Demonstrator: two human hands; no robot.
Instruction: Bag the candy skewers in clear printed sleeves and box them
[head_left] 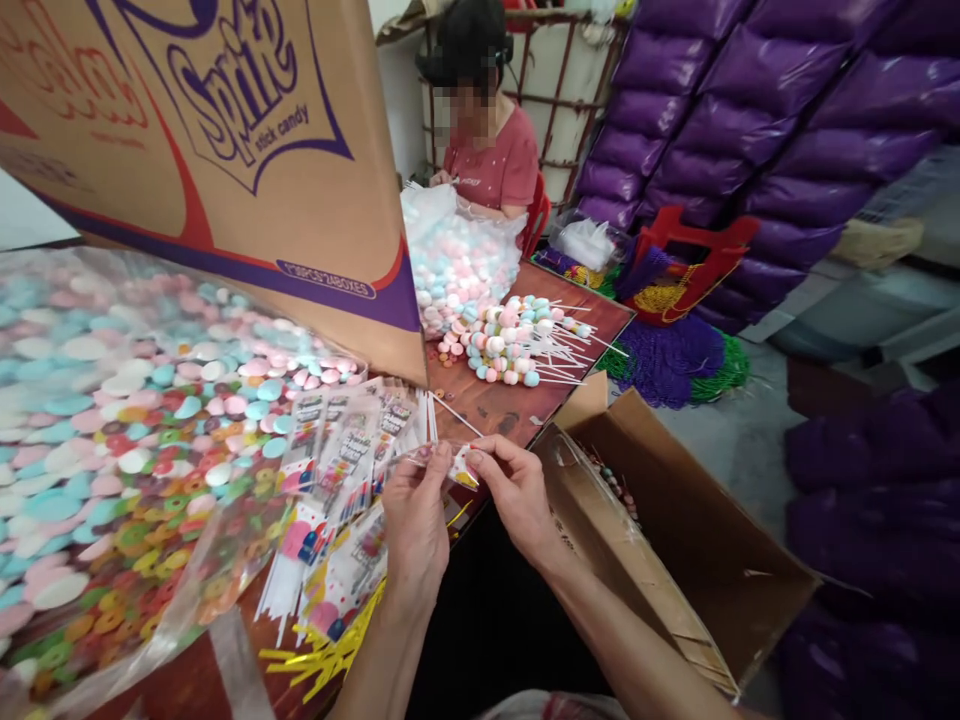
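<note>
Between my two hands is a small clear plastic bag [465, 470] with a coloured print. My left hand [420, 520] pinches one side of it between thumb and fingers, and my right hand [519, 492] pinches the other. Just left of my hands lie several printed candy bags [352, 440] and a bundle of white sticks [281, 580]. Yellow twist ties [322, 655] spread below them at the table edge. Pastel marshmallows [120, 385] and colourful gummy rings [150, 540] cover the left side on clear plastic. Beyond my hands rests a heap of marshmallow skewers [517, 340].
A large carton [247, 230] stands upright on the table [487, 410]. Right of my hands, an open cardboard box [697, 540] holds some skewers. Across the table sits a person [495, 160] behind a bag of marshmallows [465, 250]. Purple packs [697, 100] are stacked behind a red stool [675, 260].
</note>
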